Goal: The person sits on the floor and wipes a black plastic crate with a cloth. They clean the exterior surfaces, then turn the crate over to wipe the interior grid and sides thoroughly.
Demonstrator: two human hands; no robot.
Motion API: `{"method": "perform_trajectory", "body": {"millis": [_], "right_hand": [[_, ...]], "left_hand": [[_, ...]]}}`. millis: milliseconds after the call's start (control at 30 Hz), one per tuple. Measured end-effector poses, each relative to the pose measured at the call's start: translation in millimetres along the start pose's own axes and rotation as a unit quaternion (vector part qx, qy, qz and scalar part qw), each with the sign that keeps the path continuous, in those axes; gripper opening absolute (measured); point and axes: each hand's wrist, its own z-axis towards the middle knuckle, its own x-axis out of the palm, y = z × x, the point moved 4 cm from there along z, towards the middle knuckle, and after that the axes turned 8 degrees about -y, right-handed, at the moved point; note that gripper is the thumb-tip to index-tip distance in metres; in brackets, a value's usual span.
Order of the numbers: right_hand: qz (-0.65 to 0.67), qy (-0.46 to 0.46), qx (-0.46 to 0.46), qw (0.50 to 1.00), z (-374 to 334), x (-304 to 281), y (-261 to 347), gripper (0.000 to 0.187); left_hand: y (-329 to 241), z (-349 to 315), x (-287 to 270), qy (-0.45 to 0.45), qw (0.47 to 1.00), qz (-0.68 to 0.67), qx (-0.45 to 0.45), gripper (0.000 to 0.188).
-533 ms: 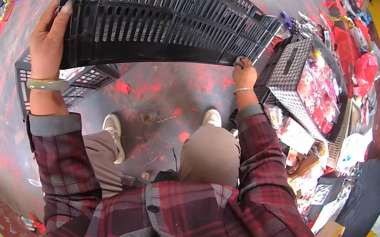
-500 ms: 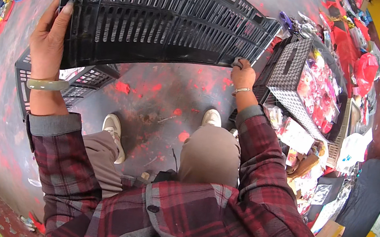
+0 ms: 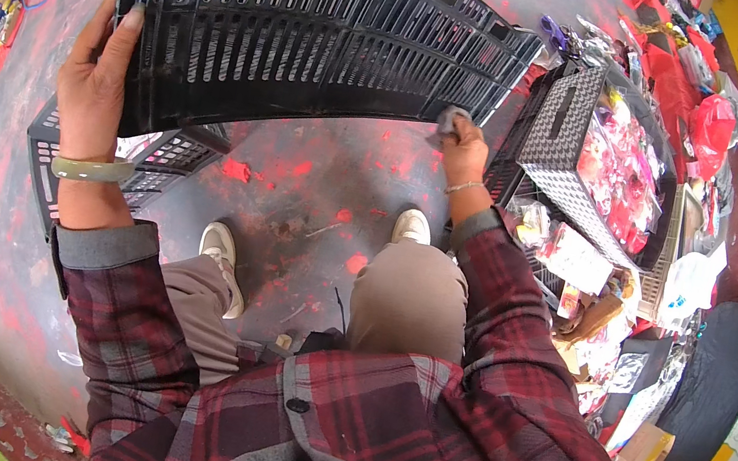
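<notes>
Over the floor (image 3: 299, 208), my left fingers (image 3: 122, 39) grip a crate (image 3: 243, 102), right fingers (image 3: 467, 135) a rag (image 3: 448, 120): likely wiping, so hold steady.

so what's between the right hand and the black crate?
In the head view, a crumpled grey cloth, held in the right hand by the crate's lower edge.

Crate (image 3: 319, 95) between left hand (image 3: 96, 89) and right hand (image 3: 464, 156), second crate (image 3: 45, 159) lower left, basket (image 3: 539, 150) (goods (image 3: 618, 176) inside) at right
</notes>
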Motion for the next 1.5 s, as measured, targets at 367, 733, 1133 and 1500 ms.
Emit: {"method": "perform_trajectory", "body": {"millis": [367,733,1133,1500], "right_hand": [[-0.082,0.009,0.089,0.993,39.5,23.2,14.1,0.012],[0.149,0.113,0.111,0.976,49.3,11.4,143.7,0.024],[0.250,0.160,-0.093,0.950,53.4,-17.2,282.1,0.023],[0.225,0.166,-0.441,0.853,13.1,10.4,303.7,0.028]], "left_hand": [[12.6,-0.5,14.0,-0.012,0.999,-0.039,0.005,0.041],[16.7,-5.9,19.7,-0.053,0.998,0.015,0.025,0.046],[17.5,-3.8,17.6,-0.055,0.998,0.022,0.029,0.050],[20.8,-5.8,15.1,-0.068,0.998,0.010,0.002,0.049]]}}
